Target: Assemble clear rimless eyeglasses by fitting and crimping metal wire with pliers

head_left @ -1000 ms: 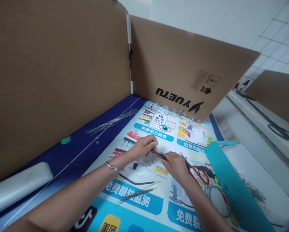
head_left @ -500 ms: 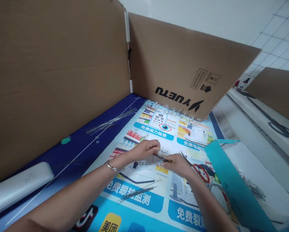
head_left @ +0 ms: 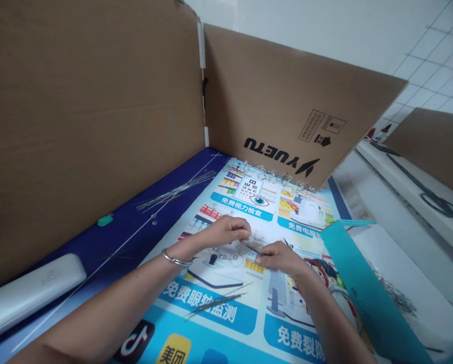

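My left hand (head_left: 232,230), with a metal bangle on the wrist, is closed in a pinch above the printed mat (head_left: 196,349). What its fingertips hold is too small to make out. Close by on the right, my right hand (head_left: 281,256) is wrapped round dark, pointed pliers (head_left: 252,248), their tip directed at the left fingertips. Beneath the hands lie some small bent wire pieces (head_left: 226,254). Nearer to me, a bundle of thin straight wires (head_left: 221,302) rests on the mat. Red-handled scissors (head_left: 322,267) lie beside my right wrist, partly covered.
Cardboard panels (head_left: 287,91) stand along the left and back. Wire bits (head_left: 283,177) line the back panel's foot. More straight wires (head_left: 177,189) lie on the blue strip. A teal-sided box (head_left: 366,283) with wire pieces is at right; a white bar-shaped object (head_left: 40,290) is at left.
The pliers' tip has drawn slightly away from my left fingertips, leaving a small gap. My left hand has shifted a little; the objects on the mat stay put.
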`<state>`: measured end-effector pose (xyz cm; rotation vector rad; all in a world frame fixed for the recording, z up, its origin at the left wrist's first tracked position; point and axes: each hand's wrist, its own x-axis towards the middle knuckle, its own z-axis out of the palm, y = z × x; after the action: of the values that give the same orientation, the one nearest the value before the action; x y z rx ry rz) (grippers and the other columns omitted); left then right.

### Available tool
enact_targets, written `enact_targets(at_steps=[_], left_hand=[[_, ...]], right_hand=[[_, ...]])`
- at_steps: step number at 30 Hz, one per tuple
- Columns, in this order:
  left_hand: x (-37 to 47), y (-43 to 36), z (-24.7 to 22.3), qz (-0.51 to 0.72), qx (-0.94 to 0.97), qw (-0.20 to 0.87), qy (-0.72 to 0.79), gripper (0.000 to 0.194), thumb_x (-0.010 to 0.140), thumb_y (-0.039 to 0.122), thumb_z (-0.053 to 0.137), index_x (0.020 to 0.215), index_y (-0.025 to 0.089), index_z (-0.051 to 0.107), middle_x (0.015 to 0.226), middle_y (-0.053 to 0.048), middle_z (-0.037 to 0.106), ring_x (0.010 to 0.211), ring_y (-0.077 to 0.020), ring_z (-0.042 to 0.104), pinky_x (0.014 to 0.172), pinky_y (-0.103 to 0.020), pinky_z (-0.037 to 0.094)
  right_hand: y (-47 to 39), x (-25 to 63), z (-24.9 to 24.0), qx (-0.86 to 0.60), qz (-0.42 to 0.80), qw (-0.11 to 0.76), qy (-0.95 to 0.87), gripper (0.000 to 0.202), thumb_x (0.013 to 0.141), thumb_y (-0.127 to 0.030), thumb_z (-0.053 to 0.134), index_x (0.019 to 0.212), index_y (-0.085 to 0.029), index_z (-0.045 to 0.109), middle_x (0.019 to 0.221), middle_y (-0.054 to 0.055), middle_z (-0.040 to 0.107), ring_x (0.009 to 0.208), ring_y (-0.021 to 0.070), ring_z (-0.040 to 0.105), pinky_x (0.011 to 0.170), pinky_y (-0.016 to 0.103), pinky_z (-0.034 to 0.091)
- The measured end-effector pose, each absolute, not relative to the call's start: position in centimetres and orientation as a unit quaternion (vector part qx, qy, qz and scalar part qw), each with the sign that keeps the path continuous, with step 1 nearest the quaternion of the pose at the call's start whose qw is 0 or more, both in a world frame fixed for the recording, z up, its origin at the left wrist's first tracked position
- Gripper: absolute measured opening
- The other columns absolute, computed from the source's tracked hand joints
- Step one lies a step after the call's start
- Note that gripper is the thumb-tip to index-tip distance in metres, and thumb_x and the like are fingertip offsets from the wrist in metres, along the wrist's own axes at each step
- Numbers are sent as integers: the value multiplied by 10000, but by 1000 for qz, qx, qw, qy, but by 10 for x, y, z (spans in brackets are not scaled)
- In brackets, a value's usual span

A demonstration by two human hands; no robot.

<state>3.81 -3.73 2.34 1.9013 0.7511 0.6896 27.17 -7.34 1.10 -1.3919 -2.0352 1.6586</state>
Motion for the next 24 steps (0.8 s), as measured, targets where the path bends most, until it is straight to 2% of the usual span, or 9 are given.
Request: enact_targets(at_steps=[5,10,14,17,22,24], left_hand=[[31,-28,16,264,738,527,330,280,788,374,503,819,124,624,682,-31,614,619,-112,549,571,-202,419],[31,-26,14,290,743,495,344,266,758,369,535,765,125,642,690,-29,606,649,-114,534,605,-208,416],[33,-25,13,293,721,519,355,253,756,356,530,780,127,635,632,-14,576,587,-101,509,562,-204,408],[33,-25,11,296,707,516,383,245,755,349,523,776,129,629,600,-5,559,548,-94,492,525,-196,395],[32,-24,11,310,706,489,408,231,755,338,514,727,133,619,574,8,544,525,-86,479,504,-186,376],[32,-24,12,323,703,486,407,225,755,335,513,717,139,618,566,15,539,522,-84,476,501,-184,371]], right_hand=[[-72,270,9,-479,537,106,-686,360,711,-493,547,654,-138,564,527,-57,322,498,56,240,448,206,185],[-72,269,11,-485,525,122,-689,369,704,-501,545,617,-143,519,539,-57,284,511,58,222,450,208,172],[-72,268,11,-488,511,122,-697,380,724,-512,513,603,-154,479,544,-56,277,514,61,229,455,205,181],[-73,263,9,-523,435,128,-721,368,744,-506,489,616,-161,490,546,-51,331,519,70,285,471,202,216],[-78,251,4,-579,213,172,-768,312,772,-447,487,636,-170,533,634,-12,488,608,102,414,542,210,256],[-79,250,4,-568,222,171,-774,316,785,-451,474,654,-172,542,648,-9,503,623,107,431,544,208,262]])
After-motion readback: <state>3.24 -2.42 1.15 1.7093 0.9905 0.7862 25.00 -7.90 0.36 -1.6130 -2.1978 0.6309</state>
